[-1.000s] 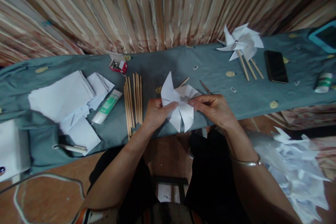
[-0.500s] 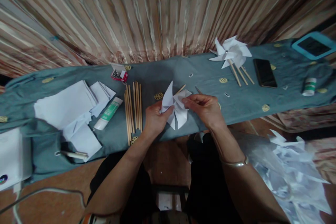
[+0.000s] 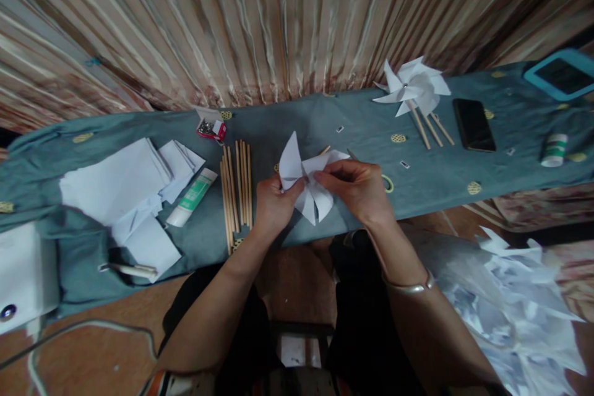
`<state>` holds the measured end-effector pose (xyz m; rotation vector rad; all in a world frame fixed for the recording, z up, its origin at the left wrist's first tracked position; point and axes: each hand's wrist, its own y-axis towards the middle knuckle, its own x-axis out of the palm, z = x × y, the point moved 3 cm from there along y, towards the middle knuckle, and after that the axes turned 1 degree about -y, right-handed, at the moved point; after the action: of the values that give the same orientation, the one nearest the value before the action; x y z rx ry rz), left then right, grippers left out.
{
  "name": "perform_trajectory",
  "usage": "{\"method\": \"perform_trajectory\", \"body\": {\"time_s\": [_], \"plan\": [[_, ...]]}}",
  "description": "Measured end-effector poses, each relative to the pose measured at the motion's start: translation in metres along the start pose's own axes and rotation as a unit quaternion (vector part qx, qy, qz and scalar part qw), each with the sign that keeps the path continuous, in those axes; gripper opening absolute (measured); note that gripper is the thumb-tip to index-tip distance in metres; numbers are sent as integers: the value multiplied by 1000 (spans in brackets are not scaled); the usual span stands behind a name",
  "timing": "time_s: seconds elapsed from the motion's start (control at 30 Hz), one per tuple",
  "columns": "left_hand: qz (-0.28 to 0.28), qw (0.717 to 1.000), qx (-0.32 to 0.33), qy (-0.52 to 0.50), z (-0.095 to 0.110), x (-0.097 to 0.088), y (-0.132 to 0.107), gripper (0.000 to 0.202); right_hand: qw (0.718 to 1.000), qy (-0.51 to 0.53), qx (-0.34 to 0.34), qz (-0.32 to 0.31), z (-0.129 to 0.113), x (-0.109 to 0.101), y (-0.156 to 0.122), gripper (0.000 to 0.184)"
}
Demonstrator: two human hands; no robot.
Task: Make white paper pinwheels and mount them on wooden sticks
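A white paper pinwheel [image 3: 291, 159] is held above the cloth-covered table, its blades partly folded in. My left hand [image 3: 275, 204] grips it from the left, the thumb pressed near its centre. From the right, my right hand [image 3: 356, 189] pinches the paper close to the middle with thumb and forefinger. Whether a pin sits between those fingers is hidden. Behind the pinwheel, the tip of a wooden stick [image 3: 324, 150] and a pair of scissors with a yellow-green handle [image 3: 388, 184] show on the cloth. More wooden sticks [image 3: 244, 182] lie left of my left hand.
To the left are paper sheets [image 3: 114, 182], a glue stick [image 3: 192, 197], a red box of pins [image 3: 211, 129] and a white device [image 3: 28, 275]. At the right lie finished pinwheels [image 3: 417, 90], a phone [image 3: 474, 125], another glue stick [image 3: 554, 150] and a blue-framed tablet [image 3: 562, 76]. A bag of pinwheels [image 3: 520, 309] stands below.
My right hand has moved in toward the pinwheel's centre, bringing paper inward. The pinwheel is turned slightly, and the scissors' handle shows more beside my right hand.
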<state>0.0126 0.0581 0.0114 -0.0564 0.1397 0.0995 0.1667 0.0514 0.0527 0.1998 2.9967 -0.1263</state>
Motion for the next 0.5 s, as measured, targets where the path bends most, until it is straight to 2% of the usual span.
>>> {"method": "perform_trajectory", "body": {"time_s": [0.13,0.5], "plan": [[8,992,-60,-106,-7,5,0,21,1000,7,12,7,7,3,1,23],[-9,970,-120,-211,0,9,-6,21,1000,-16,-8,22,7,4,1,16]]}}
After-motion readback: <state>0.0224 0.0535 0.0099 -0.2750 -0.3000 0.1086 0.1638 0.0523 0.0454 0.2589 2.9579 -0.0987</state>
